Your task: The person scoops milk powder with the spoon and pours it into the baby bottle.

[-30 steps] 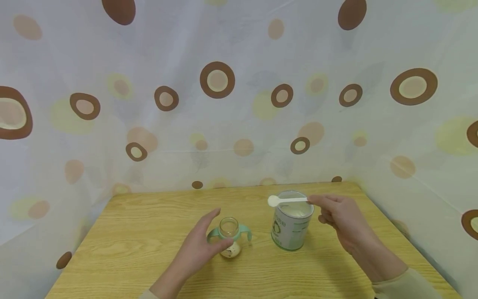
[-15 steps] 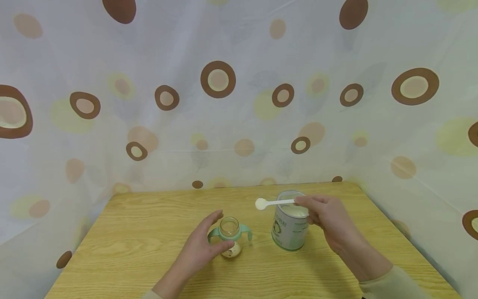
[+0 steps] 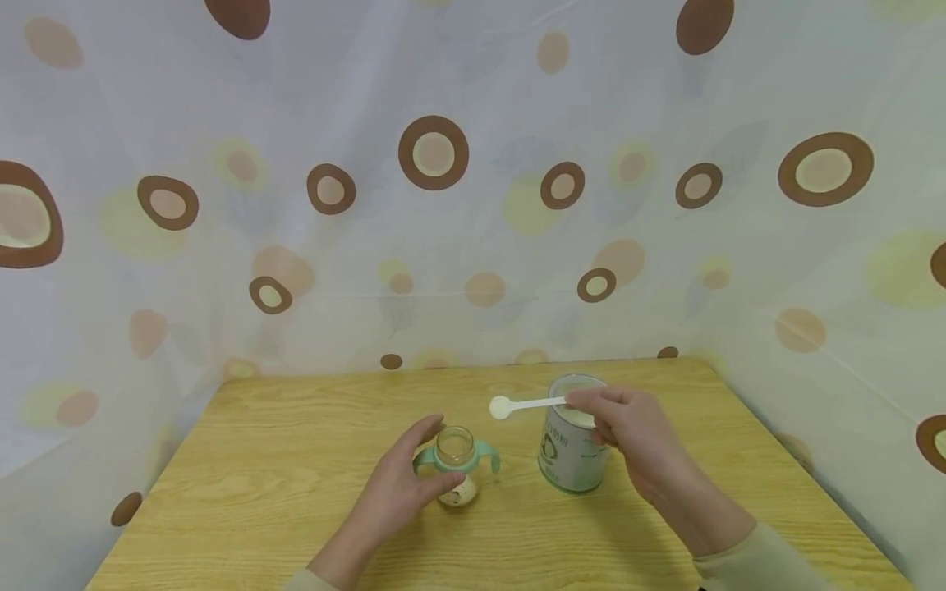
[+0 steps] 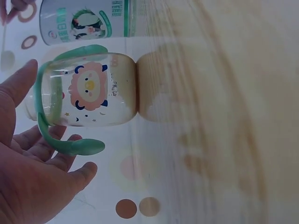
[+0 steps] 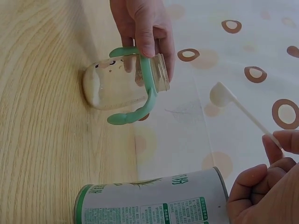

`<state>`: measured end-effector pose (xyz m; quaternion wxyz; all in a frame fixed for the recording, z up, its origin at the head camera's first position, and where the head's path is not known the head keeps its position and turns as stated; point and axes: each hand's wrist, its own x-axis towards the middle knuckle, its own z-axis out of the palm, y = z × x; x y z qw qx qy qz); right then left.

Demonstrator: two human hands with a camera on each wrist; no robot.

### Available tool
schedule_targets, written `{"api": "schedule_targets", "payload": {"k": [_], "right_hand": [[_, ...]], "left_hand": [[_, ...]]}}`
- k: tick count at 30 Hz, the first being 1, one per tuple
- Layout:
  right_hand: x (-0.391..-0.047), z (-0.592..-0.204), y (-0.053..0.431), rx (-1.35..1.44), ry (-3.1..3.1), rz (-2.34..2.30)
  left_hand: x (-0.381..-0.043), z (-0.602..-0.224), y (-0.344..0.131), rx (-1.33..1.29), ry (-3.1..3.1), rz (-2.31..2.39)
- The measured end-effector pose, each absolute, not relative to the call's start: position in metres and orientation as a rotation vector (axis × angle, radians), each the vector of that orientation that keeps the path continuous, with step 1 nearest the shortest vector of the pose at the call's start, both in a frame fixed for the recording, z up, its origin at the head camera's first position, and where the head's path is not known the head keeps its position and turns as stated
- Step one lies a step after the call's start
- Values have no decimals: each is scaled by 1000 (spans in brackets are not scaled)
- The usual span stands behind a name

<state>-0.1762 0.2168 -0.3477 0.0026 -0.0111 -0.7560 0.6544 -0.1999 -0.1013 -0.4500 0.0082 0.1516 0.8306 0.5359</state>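
A baby bottle point(image 3: 456, 460) with a green two-handled collar stands uncapped on the table, pale powder at its bottom. Round its left side lies my left hand point(image 3: 395, 484), thumb in front and fingers loosely spread near the handle point(image 4: 74, 147); whether they press the glass is hard to tell. My right hand point(image 3: 628, 427) pinches the end of a white measuring scoop point(image 5: 222, 95) between thumb and forefinger. The scoop's bowl point(image 3: 500, 407), filled with pale powder, hangs level, above and right of the bottle's mouth point(image 5: 161, 72). Below the right hand stands an uncovered milk powder can point(image 3: 572, 451).
The wooden table point(image 3: 281, 460) reaches back to a patterned curtain point(image 3: 473, 230), which also closes off both sides. The can stands to the right of the bottle, a short gap between them.
My right hand has carried the full scoop leftward from over the can toward the bottle. My left hand's fingers have come slightly closer to the bottle, which has stayed in place.
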Motion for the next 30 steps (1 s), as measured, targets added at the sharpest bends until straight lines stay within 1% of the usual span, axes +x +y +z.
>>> {"api": "schedule_targets", "payload": {"k": [15,30], "right_hand": [[-176,-351,195,-110,-2402,2000],[-179,-359,182,-99,-2499,1922]], "left_hand": [[-205,-453,-101,509,2610,1635],[-204,-453,-104,547,2581,1631]]}}
